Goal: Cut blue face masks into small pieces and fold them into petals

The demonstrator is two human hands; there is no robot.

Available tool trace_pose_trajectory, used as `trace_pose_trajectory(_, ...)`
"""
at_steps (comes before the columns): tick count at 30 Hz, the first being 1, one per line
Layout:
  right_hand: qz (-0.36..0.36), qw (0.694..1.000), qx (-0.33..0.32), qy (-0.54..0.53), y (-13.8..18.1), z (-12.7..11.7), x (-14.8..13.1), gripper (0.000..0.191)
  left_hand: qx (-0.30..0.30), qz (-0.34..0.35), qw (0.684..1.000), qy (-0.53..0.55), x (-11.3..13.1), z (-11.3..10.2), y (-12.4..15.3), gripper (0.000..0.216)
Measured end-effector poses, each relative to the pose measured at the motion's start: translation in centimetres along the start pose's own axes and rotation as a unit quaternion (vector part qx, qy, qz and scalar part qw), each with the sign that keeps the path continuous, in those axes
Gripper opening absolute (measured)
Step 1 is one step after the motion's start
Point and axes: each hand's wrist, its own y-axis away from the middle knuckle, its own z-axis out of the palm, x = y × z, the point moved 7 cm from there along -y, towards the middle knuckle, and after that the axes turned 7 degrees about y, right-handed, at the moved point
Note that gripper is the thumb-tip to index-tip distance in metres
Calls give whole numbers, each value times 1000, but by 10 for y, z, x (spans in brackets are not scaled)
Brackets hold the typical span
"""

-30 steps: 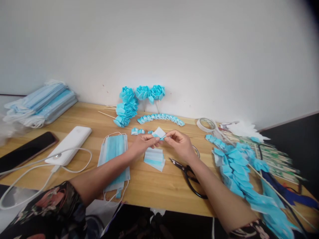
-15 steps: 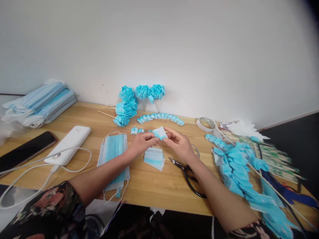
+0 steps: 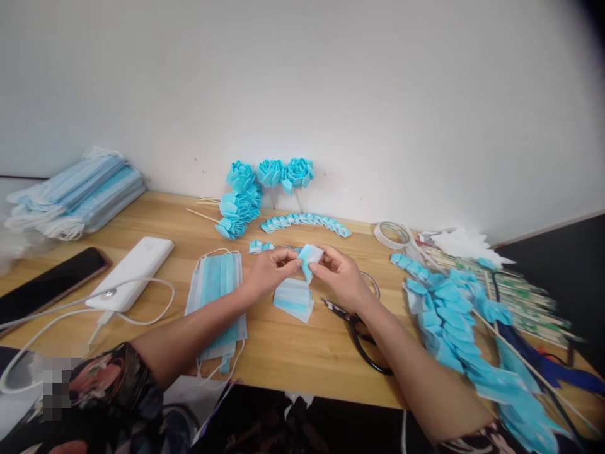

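Observation:
Between my two hands is a small blue and white piece of face-mask fabric (image 3: 311, 257), partly folded. My left hand (image 3: 273, 272) pinches its left edge with thumb and fingers. The right corner is gripped by my right hand (image 3: 343, 275), thumb in front and fingers behind. Just below lie several cut mask-fabric squares (image 3: 293, 300) in a small stack. Behind my hands, a short row of folded blue pieces (image 3: 259, 246) and a longer curved row (image 3: 305, 219) rest on the table. Black-handled scissors (image 3: 352, 325) lie under my right forearm.
Face masks (image 3: 220, 296) lie by my left forearm, and a larger mask pile (image 3: 80, 189) sits far left. A white power bank (image 3: 137, 271) with cable and a phone (image 3: 51, 284) are nearby. Blue fabric flowers (image 3: 241, 198), tape (image 3: 392, 234) and folded blue strips (image 3: 449, 315) surround the work area.
The fabric piece has been turned and folded between my fingers, so more of its blue side shows at the left. Both hands keep their hold in nearly the same place.

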Motion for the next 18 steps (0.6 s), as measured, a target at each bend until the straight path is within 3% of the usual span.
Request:
trace_pose_trajectory(8, 9, 1000, 1, 11, 1, 4, -6, 33, -10, -28, 997, 68, 1, 2, 2, 36)
trace_pose_trajectory(18, -10, 999, 19, 26, 3, 0, -16, 28, -31, -33, 999, -2, -3, 2, 2, 38)
